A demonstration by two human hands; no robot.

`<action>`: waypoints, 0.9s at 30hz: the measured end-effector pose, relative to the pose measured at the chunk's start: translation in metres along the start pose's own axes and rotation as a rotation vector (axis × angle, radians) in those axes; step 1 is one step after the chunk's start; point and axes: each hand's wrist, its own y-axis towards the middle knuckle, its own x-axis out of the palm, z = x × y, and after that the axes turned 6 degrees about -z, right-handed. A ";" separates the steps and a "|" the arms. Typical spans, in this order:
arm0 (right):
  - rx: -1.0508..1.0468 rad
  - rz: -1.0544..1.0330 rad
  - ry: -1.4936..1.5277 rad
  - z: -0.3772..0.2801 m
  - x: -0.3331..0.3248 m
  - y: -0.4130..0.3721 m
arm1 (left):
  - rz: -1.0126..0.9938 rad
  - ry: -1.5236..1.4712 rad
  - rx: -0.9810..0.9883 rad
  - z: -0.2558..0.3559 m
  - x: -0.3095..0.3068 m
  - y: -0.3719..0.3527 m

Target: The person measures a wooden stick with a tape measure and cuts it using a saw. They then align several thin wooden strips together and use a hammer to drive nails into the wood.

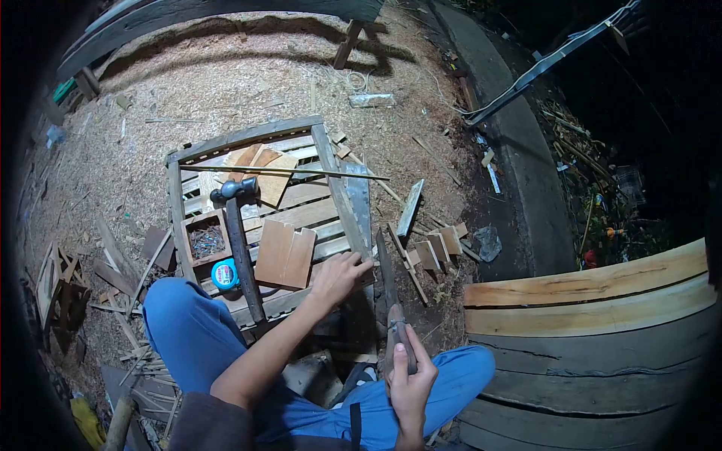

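My right hand (412,379) is closed around the wooden handle of a long knife (386,270), its dark blade pointing away from me. My left hand (340,278) rests by the near right corner of a low slatted wooden table (331,161), fingers curled close to the blade; whatever they may hold is hidden. Just left of that hand lie flat wooden pieces (284,254). A hammer (239,259) lies lengthwise on the slats, next to a round blue container (224,275) and a small wooden box (189,240) of nails.
Thin wood pieces (271,177) and a long strip (301,174) lie across the table's far part. Small wooden blocks (438,248) stand on the ground at right. Planks (587,289) fill the lower right. Sawdust and scraps cover the ground; a bench (226,9) stands behind.
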 end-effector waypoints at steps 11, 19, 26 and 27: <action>0.022 0.012 0.015 0.009 0.002 0.007 | -0.025 -0.022 -0.003 0.002 -0.005 0.002; -0.104 0.004 0.016 0.022 -0.001 0.000 | -0.021 -0.016 -0.004 0.000 -0.002 0.001; -0.028 -0.006 0.032 0.005 0.008 0.005 | -0.054 -0.023 -0.024 0.002 -0.006 0.002; -0.035 -0.014 0.014 0.006 0.007 0.003 | -0.041 -0.020 -0.012 0.002 -0.004 0.001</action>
